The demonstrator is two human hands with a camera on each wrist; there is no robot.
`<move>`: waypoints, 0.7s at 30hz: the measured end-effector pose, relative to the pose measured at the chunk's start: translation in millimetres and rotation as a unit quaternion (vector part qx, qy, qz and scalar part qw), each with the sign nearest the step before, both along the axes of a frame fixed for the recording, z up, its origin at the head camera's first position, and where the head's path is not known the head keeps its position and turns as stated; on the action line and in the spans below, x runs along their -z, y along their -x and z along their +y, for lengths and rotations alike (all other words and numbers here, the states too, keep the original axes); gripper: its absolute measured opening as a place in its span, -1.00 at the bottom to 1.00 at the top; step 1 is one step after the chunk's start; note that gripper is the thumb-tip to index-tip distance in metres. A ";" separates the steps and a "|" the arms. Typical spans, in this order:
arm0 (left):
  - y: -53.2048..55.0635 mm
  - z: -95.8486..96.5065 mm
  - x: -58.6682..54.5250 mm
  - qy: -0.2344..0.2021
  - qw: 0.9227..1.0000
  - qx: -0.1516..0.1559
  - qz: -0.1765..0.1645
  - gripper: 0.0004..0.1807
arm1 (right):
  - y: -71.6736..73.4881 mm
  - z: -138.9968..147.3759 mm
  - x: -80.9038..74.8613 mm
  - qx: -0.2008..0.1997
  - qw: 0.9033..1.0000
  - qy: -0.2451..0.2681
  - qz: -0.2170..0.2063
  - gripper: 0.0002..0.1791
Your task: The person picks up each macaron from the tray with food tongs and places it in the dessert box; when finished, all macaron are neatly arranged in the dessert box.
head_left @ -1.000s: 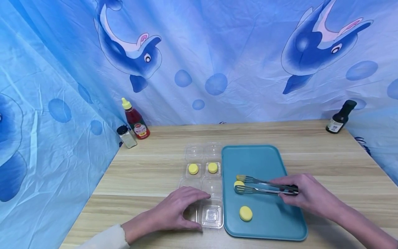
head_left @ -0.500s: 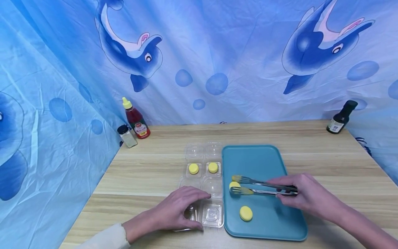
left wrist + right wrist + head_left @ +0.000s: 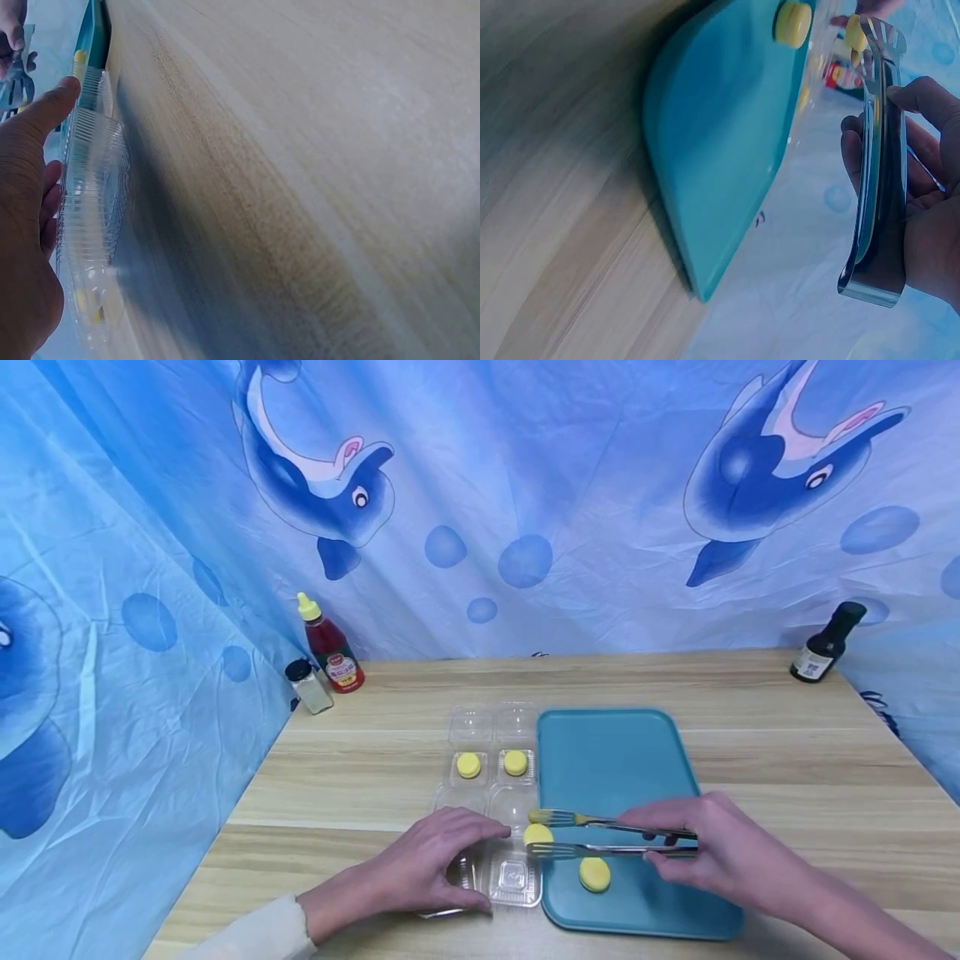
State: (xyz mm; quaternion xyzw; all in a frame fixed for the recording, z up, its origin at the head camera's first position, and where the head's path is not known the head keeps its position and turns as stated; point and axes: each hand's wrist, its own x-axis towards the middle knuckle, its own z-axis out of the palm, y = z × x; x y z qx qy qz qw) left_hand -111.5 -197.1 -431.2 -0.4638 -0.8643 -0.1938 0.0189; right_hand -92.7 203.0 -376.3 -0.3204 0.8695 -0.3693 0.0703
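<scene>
My right hand point(image 3: 697, 847) grips metal serving tongs point(image 3: 889, 172). Between the slotted tips sits a yellow macaron point(image 3: 537, 834), over the tray's left edge beside the near right cup of the clear boxes. Another yellow macaron point(image 3: 595, 875) lies on the teal tray point(image 3: 615, 752), just below the tongs. My left hand point(image 3: 431, 864) holds the near left clear plastic box point(image 3: 94, 187), thumb along its near side and fingers curved round it, hiding most of it. To its right stands a hinged clear box point(image 3: 513, 875) with its lid folded back.
Behind, two lidded clear boxes stand open, with one yellow macaron point(image 3: 468, 766) and another macaron point(image 3: 515, 763) inside. A ketchup bottle point(image 3: 333, 652) and a black-capped shaker point(image 3: 308, 687) stand at the back left. A dark sauce bottle point(image 3: 825, 645) is at the back right.
The tongs with the macaron have moved left and nearer, from over the tray to its left edge by the boxes. My left hand has stayed nearly still.
</scene>
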 end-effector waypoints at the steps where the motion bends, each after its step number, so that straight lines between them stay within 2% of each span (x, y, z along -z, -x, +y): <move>1: -0.1 0.4 -0.1 0.002 1.000 0.000 -0.003 -0.06 | -1.2 -1.9 0.2 -0.003 1.000 0.002 -0.004 -0.53; 12: 0.8 2.0 -0.6 0.002 1.000 0.003 -0.005 -0.03 | -8.3 -21.3 6.5 -0.050 0.998 0.039 0.004 -0.57; 19: 1.2 1.7 -1.8 0.002 1.000 0.005 -0.002 -0.03 | -11.6 -31.4 10.6 -0.051 0.997 0.038 0.052 -0.53; 21: 1.4 1.8 -2.1 0.004 1.000 0.005 -0.004 -0.03 | -12.2 -33.9 11.1 -0.047 0.997 0.033 0.051 -0.53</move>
